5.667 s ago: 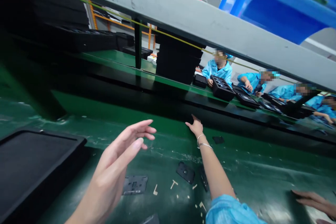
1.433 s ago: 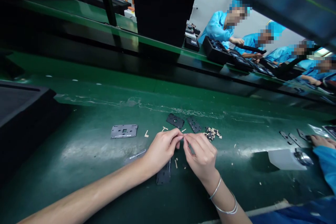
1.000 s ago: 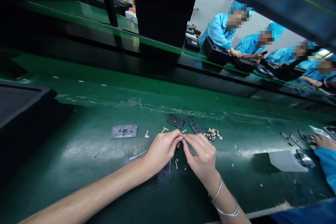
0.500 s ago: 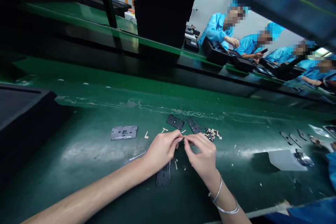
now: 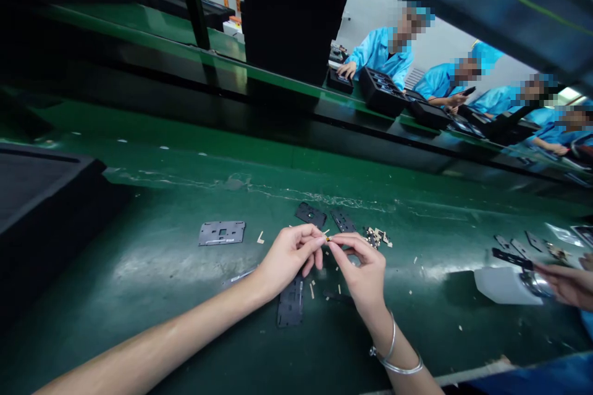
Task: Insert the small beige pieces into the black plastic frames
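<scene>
Nearest to me, low in the frame, a silver bangle point(image 5: 404, 365) rings the right wrist. Just right of the frame's middle, the left hand point(image 5: 294, 253) and right hand point(image 5: 364, 265) meet, each closed in a pinch on a tiny yellowish bit point(image 5: 328, 239). It lies between the thumbs and fingertips, mostly covered, so I can't make out its shape.

Partly under the left hand is a dark plate point(image 5: 290, 305), flat and thin with small cut-outs; pale strips point(image 5: 312, 289) lie beside it on the glossy green bench point(image 5: 176, 284). A grey plate point(image 5: 222, 232), oblong with a square hole, sits further left, near an L-shaped strip point(image 5: 260, 237). Just beyond the hands are two black plates point(image 5: 310, 214), and right of them a loose pile point(image 5: 376, 236) of beige and black scraps.

At the left edge stands a deep, matte black tray point(image 5: 37, 188) with a raised rim; I see only a flat, dark surface within. At the right, another person's hand point(image 5: 567, 284) holds a black strip point(image 5: 512, 258) over a whitish, cloudy bottle point(image 5: 500, 285) with a shiny metal cap; its contents I can't tell.

Across the upper right, people in blue point(image 5: 380, 52) work by a black box point(image 5: 382, 92) holding rows of parts, too small to name. Upper centre rises a black stack point(image 5: 290, 18) with jagged edges.
</scene>
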### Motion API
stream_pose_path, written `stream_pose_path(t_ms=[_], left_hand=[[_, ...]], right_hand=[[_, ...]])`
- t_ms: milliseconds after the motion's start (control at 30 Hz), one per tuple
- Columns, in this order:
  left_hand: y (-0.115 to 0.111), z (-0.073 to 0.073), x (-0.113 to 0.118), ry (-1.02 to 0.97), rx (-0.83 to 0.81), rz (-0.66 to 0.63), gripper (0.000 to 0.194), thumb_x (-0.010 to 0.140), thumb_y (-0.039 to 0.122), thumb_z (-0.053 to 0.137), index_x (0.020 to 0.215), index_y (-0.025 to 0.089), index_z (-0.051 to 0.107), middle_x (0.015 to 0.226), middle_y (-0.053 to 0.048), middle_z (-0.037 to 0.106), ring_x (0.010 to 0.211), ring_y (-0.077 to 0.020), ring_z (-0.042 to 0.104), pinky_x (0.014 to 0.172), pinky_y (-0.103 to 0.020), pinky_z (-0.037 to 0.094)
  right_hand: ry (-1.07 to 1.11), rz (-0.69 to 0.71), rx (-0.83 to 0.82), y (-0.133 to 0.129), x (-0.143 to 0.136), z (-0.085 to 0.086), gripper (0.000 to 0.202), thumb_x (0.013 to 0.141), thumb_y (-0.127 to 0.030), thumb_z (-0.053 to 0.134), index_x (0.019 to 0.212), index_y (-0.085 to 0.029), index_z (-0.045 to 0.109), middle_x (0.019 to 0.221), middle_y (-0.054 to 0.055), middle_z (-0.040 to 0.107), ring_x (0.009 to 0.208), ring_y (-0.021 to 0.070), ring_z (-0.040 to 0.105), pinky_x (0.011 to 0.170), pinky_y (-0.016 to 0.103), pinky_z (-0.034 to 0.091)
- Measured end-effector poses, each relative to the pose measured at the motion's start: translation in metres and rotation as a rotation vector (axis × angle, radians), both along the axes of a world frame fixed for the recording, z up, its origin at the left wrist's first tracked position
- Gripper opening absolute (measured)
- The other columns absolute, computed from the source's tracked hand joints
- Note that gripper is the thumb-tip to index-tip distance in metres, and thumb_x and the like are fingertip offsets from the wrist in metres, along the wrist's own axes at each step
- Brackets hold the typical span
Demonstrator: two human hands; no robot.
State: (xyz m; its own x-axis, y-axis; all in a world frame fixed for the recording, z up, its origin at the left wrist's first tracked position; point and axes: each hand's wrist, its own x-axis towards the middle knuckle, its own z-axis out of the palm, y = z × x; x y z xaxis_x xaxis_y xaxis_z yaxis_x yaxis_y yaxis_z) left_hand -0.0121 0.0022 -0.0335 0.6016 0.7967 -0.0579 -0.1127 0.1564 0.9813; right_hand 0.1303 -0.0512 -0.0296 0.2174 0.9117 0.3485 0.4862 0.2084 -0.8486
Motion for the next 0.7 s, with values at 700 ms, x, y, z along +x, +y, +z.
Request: stream_pose_path(t_ms=[700], left_hand=[[-0.011,0.003,-0.005,0.375,0.640,0.102,0.016,0.091,0.016,0.038,0.084,0.017,0.053,0.067,0.001,0.053,0.060,-0.0127,0.051,0.058,-0.023,0.036]], right_hand=[[0.298,0.028,-0.156,0.001,0.000,-0.008,0.004,0.075,-0.023,0.065,0.073,-0.019,0.066,0.073,0.001,0.061,0.064,0.0113,0.055,0.053,0.020,0.043]])
